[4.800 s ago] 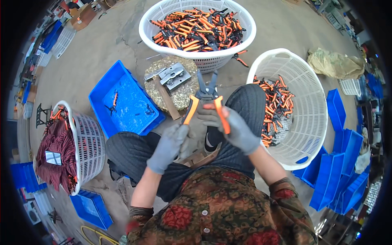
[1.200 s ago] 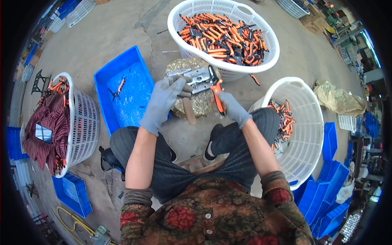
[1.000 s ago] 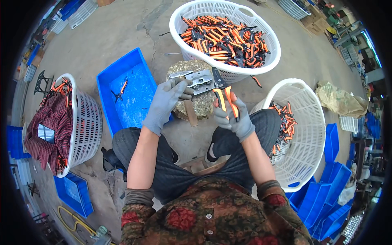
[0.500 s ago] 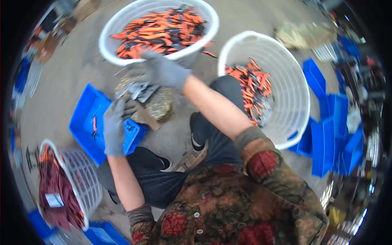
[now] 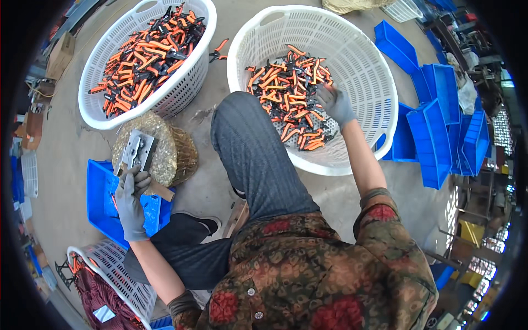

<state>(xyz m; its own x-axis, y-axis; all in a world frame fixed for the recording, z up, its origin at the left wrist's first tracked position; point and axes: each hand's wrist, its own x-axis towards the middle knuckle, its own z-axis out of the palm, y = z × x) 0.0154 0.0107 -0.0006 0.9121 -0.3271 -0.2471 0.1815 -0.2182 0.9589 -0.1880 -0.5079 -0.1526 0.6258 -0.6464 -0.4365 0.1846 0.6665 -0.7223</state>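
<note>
In a grey glove, my left hand (image 5: 132, 201) has its fingers curled at the near edge of a metal fixture (image 5: 137, 150). What those fingers hold, if anything, is hidden. The fixture lies on a round, rough-topped stump (image 5: 175, 144), and a wooden strip (image 5: 159, 191) sticks out beside the hand. My right hand (image 5: 336, 104), also gloved, reaches into the right white basket (image 5: 360, 71). Its fingers are closed around an orange-handled tool (image 5: 329, 86) at the edge of a pile of orange-and-black plier-like hand tools (image 5: 291, 96).
Another white basket (image 5: 190, 74), heaped with similar tools, stands at the far left. A blue tray (image 5: 99, 203) sits by the stump. Blue bins (image 5: 432, 143) are stacked at right. A basket with maroon cloth (image 5: 118, 269) is at lower left. Loose tools (image 5: 219, 50) lie between baskets.
My right hand has swung from above the stump, near the left basket, into the right basket. My left hand stays by the fixture. The whole view has shifted toward the right basket.
</note>
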